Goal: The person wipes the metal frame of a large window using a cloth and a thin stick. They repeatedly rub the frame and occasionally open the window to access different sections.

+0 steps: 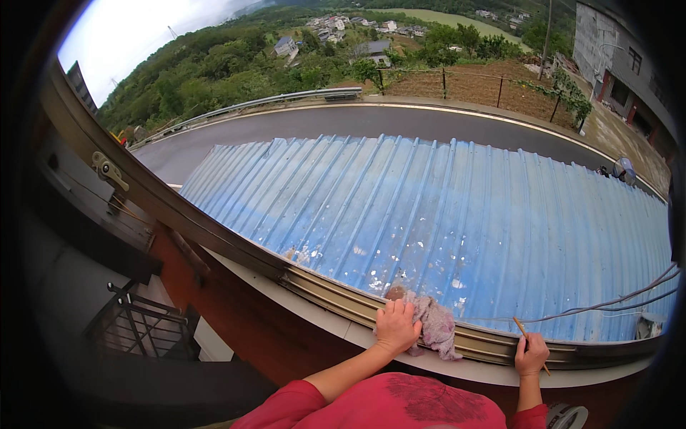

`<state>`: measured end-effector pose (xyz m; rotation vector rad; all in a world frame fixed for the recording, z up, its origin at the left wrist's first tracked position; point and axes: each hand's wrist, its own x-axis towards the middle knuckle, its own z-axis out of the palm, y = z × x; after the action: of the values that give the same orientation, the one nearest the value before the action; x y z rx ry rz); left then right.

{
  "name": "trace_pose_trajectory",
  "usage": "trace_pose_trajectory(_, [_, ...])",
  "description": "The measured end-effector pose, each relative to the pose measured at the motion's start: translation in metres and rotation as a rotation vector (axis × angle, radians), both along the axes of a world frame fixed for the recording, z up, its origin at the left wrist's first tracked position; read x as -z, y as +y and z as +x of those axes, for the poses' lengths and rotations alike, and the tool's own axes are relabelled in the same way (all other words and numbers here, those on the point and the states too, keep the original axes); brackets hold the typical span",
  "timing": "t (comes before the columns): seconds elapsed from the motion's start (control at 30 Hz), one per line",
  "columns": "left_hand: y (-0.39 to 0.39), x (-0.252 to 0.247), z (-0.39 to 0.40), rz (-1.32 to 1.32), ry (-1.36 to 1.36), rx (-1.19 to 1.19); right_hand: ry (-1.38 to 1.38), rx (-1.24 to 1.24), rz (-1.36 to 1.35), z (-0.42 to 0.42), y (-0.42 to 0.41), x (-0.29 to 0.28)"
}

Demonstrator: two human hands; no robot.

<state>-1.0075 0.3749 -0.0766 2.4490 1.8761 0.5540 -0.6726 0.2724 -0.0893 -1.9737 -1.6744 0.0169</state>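
A crumpled pinkish-grey cloth lies over the metal window track. My left hand rests on the track at the cloth's left edge, fingers over the outer rail; whether it grips the cloth is hard to tell. Farther right, my right hand holds a thin wooden stick above the track, one end pointing up and outward, the other showing below the hand. Just outside the track by my left hand is a brownish patch, partly covered by the cloth.
Outside lies a blue corrugated metal roof with white flecks. Cables cross it at right, near a container. The window frame with its latch rises at left. A white bucket stands at lower right.
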Motion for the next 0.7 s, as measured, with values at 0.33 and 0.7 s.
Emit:
trace_pose_trajectory(0.33, [-0.017,0.003,0.053,0.078,0.085,-0.031,0.009,-0.032,0.050,-0.007,0.002,0.003])
trace_pose_trajectory(0.7, [-0.054,0.011,0.209,-0.121,-0.340,0.215,0.099,0.046,0.066,0.002,0.007,0.009])
